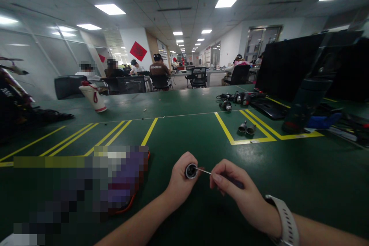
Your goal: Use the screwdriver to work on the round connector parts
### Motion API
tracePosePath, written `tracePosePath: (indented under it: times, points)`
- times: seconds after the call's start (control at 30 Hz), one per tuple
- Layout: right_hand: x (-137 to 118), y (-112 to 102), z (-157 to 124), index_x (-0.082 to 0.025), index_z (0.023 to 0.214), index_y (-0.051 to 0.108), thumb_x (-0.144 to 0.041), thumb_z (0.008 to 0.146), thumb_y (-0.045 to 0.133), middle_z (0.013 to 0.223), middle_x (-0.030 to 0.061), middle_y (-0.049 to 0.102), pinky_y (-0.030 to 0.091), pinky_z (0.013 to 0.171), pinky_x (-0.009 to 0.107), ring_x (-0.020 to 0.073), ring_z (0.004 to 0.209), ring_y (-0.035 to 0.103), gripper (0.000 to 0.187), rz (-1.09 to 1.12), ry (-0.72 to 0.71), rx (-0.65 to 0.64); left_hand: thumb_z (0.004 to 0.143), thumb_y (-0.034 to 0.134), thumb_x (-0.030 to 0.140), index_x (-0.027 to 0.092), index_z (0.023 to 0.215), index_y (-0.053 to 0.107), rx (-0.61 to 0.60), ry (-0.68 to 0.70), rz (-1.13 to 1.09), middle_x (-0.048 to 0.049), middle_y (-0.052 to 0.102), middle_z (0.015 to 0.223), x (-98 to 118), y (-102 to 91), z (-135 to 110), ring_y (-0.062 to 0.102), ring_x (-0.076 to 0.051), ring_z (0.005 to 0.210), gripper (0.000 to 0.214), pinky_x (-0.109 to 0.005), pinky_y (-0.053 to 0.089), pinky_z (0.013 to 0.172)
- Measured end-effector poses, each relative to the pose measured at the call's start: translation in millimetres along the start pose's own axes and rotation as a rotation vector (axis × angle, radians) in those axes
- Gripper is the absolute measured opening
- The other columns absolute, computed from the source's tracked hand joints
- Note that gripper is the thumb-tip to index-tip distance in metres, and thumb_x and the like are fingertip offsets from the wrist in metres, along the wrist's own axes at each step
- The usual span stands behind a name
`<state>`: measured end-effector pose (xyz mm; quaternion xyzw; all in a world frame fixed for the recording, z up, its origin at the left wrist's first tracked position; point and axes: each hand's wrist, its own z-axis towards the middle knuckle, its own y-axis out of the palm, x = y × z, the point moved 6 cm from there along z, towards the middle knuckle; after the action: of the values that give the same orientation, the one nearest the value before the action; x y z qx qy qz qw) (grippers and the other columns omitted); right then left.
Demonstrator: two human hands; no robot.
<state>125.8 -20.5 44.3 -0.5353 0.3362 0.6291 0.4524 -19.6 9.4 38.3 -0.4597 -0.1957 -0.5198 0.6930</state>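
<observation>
My left hand [181, 180] is closed around a small round metal cylinder [187, 176], whose open end with a dark hollow inside faces me. Between the fingers of my right hand [240, 184] is a thin screwdriver [204, 171] with a dark handle, partly covered by the palm. The screwdriver's slender shaft points left, and its tip reaches the cylinder's open end; I cannot tell how far inside it goes. Both hands are just above the green table [184, 130]. A pale watch [284, 215] is on my right wrist.
Two small metal parts [246, 128] stand inside a yellow tape outline at right. Behind them lie several dark corded devices [226, 105]. A dark bottle [307, 103] and black screens [288, 65] are at far right. At left are a blurred purple item [127, 180] and a white cup [93, 99].
</observation>
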Motion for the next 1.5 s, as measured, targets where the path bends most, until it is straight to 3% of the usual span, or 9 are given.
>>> tracePosePath:
  times: [0.3, 0.6, 0.9, 1.03, 1.27, 1.5]
  points:
    - [10, 1, 4, -0.017, 0.074, 0.057, -0.028, 0.085, 0.057, 0.070, 0.0010, 0.060, 0.037, 0.055, 0.024, 0.0123, 0.062, 0.049, 0.016, 0.274, 0.113, 0.011, 0.073, 0.062, 0.018, 0.020, 0.060, 0.043, 0.020, -0.040, -0.046, 0.0045, 0.043, 0.064, 0, -2.4, 1, 0.042, -0.011, 0.058, 0.024, -0.022, 0.035, 0.053]
    - [0, 0, 0, -0.017, 0.075, 0.058, -0.033, 0.087, 0.054, 0.072, 0.0006, 0.057, 0.037, 0.057, 0.026, 0.0124, 0.063, 0.048, 0.020, 0.010, 0.011, 0.004, 0.077, 0.060, 0.019, 0.020, 0.062, 0.042, -0.007, 0.000, 0.013, 0.0035, 0.043, 0.067, 0, 0.7, 0, 0.042, -0.012, 0.061, 0.024, -0.023, 0.035, 0.055]
    - [12, 2, 4, -0.017, 0.076, 0.056, -0.030, 0.085, 0.057, 0.072, 0.0009, 0.059, 0.037, 0.055, 0.024, 0.0117, 0.063, 0.049, 0.016, 0.250, 0.064, -0.005, 0.078, 0.061, 0.021, 0.020, 0.063, 0.041, -0.036, -0.020, -0.033, 0.0041, 0.041, 0.067, -1, 1.3, 0, 0.040, -0.011, 0.060, 0.025, -0.023, 0.033, 0.054]
    - [8, 2, 4, -0.017, 0.077, 0.056, -0.031, 0.086, 0.056, 0.072, 0.0006, 0.059, 0.037, 0.055, 0.024, 0.0114, 0.062, 0.048, 0.017, 0.214, 0.051, 0.006, 0.078, 0.061, 0.020, 0.020, 0.064, 0.041, -0.024, -0.035, -0.035, 0.0042, 0.041, 0.067, -3, 0.5, -1, 0.040, -0.011, 0.060, 0.024, -0.023, 0.034, 0.055]
    - [-2, 0, 0, -0.017, 0.076, 0.058, -0.033, 0.088, 0.053, 0.072, 0.0006, 0.057, 0.037, 0.058, 0.026, 0.0123, 0.063, 0.048, 0.020, -0.033, 0.002, 0.006, 0.077, 0.060, 0.016, 0.020, 0.064, 0.042, 0.028, -0.050, 0.042, 0.0035, 0.042, 0.069, -6, -0.7, -1, 0.042, -0.012, 0.063, 0.022, -0.024, 0.035, 0.057]
    - [7, 2, 3, -0.017, 0.078, 0.057, -0.032, 0.087, 0.055, 0.073, 0.0003, 0.059, 0.038, 0.055, 0.023, 0.0110, 0.061, 0.048, 0.018, 0.108, 0.047, -0.016, 0.076, 0.060, 0.016, 0.020, 0.063, 0.040, -0.019, -0.032, 0.009, 0.0037, 0.042, 0.068, -5, 1.7, -1, 0.042, -0.012, 0.062, 0.024, -0.023, 0.035, 0.056]
